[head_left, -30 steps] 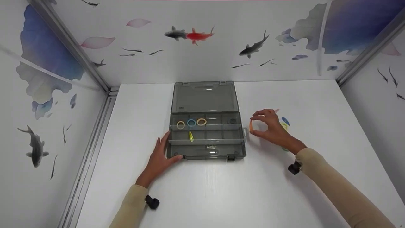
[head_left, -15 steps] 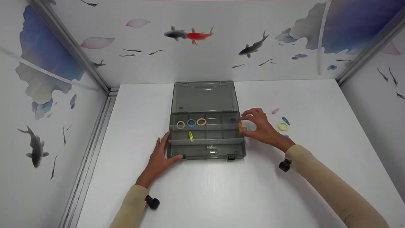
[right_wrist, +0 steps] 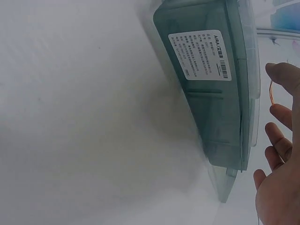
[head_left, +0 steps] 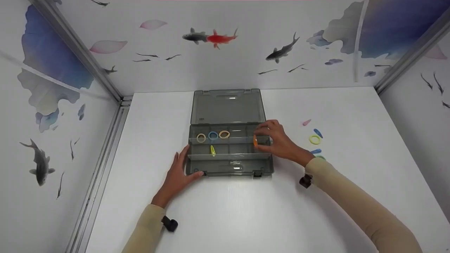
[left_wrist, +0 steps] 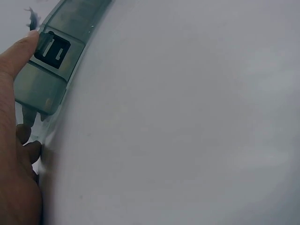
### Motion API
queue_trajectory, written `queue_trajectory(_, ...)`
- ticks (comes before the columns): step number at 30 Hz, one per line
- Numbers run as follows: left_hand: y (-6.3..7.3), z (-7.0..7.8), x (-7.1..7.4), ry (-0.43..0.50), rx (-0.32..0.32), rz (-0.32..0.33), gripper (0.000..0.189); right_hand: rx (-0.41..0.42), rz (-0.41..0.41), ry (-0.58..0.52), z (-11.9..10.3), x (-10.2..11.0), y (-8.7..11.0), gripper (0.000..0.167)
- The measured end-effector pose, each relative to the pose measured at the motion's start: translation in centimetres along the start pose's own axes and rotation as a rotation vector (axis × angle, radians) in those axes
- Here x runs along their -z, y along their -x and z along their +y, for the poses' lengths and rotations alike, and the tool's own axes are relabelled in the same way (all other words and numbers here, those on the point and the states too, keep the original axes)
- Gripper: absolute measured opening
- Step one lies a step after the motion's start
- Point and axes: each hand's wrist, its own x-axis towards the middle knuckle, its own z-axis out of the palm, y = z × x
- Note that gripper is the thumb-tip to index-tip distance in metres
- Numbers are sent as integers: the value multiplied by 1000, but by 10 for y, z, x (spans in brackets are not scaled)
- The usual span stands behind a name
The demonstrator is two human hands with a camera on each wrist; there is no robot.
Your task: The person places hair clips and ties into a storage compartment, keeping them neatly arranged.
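My right hand (head_left: 279,140) pinches an orange hair tie (head_left: 255,141) between thumb and forefinger, over the right end of the grey see-through compartment box (head_left: 235,163). The right wrist view shows the tie as a thin orange band (right_wrist: 271,93) beside the box's labelled side wall. My left hand (head_left: 177,175) rests at the box's front left corner, fingers spread along the side and thumb stretched over the front edge by a latch (left_wrist: 53,49). In the back row lie a cream hair tie (head_left: 201,134), a blue one (head_left: 213,131) and a yellowish one (head_left: 224,131). A yellow hair clip (head_left: 213,150) lies in the middle row.
The box's lid (head_left: 228,107) stands open toward the back wall. Right of the box, on the white table (head_left: 239,218), lie a pink hair clip (head_left: 307,122), two blue clips, one of them (head_left: 318,133) farther back, and a yellow hair tie (head_left: 315,140). My right sleeve partly hides a green piece (head_left: 320,157).
My right hand has moved left with the orange hair tie, from beside the box to over its right end. The pieces on the table have come into view. The left hand stays put.
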Motion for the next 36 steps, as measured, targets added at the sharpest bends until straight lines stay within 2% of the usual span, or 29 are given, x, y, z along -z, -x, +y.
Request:
queue_trajectory(8, 0, 0, 0, 9, -8, 2, 112, 27, -24, -4, -5, -14, -13, 42)
queue_trajectory(19, 0, 1, 0, -8, 37, 5, 115, -39, -111, 0, -21, -32, -32, 48)
queue_trajectory(31, 1, 2, 0, 1, 35, 2, 114, 55, -135, -9, -32, -51, -48, 42)
queue_trajectory(36, 0, 2, 0, -2, 33, 2, 115, 92, -119, -6, -36, -58, -54, 41)
